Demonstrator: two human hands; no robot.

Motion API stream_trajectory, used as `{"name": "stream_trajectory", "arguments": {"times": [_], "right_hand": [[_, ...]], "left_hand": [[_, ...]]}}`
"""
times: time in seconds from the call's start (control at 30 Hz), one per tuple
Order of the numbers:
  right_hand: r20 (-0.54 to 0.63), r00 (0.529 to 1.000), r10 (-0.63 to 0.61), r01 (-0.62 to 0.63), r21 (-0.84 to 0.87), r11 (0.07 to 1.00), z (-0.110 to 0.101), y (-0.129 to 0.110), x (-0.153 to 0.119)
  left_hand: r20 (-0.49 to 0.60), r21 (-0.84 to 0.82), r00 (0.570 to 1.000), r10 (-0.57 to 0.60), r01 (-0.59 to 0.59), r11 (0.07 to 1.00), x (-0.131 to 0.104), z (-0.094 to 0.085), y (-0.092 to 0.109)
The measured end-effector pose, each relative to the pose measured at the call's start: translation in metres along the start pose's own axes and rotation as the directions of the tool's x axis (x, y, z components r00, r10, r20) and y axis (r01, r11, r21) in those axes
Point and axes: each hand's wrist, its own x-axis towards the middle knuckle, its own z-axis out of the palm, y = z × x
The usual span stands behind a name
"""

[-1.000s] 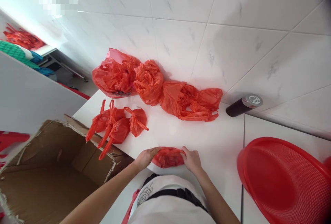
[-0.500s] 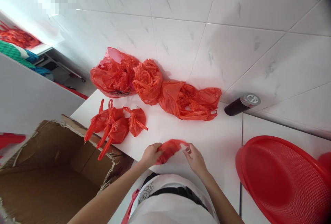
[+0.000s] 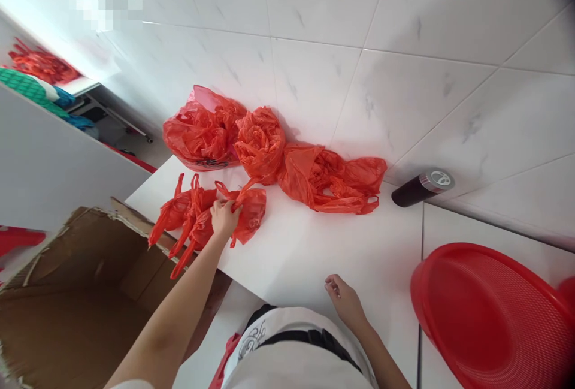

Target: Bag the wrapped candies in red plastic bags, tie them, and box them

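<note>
My left hand [image 3: 224, 217] reaches across the white table to a group of knotted red plastic bags. Its fingers are closed on a red plastic bag [image 3: 252, 215] at the right end of the group, partly hiding the bag beside it. Just left of that hand lie other tied red bags [image 3: 196, 215], their loop handles sticking out toward the table edge. My right hand [image 3: 345, 302] hovers over the near part of the table, fingers curled in, with nothing visible in them.
Along the tiled wall lie larger heaps of red bags [image 3: 204, 131]. A dark cylinder with a silver lid [image 3: 420, 188] stands at the back right. A red mesh basket [image 3: 467, 305] is at the right. An open cardboard box [image 3: 90, 293] sits below the table's left edge.
My left hand has carried the red bag leftward from in front of me to the tied bags. My right hand has let go of it, dropped slightly and curled its fingers.
</note>
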Motion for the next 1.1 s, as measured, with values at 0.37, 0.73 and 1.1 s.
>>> {"name": "stream_trajectory", "arguments": {"times": [0.37,0.73,1.1], "right_hand": [[-0.016,0.999,0.043,-0.043,0.007,0.999,0.004,0.018,-0.013],[0.013,0.999,0.033,-0.033,0.014,0.999,0.001,0.014,-0.007],[-0.036,0.999,0.027,-0.025,0.064,0.998,-0.001,0.015,-0.018]], "left_hand": [[0.094,0.094,0.988,0.122,-0.131,0.987,-0.024,-0.005,-0.012],[-0.007,0.180,0.976,0.216,-0.211,0.961,-0.060,-0.046,-0.021],[0.596,0.248,0.803,0.004,-0.189,0.950,-0.112,0.032,-0.044]]}}
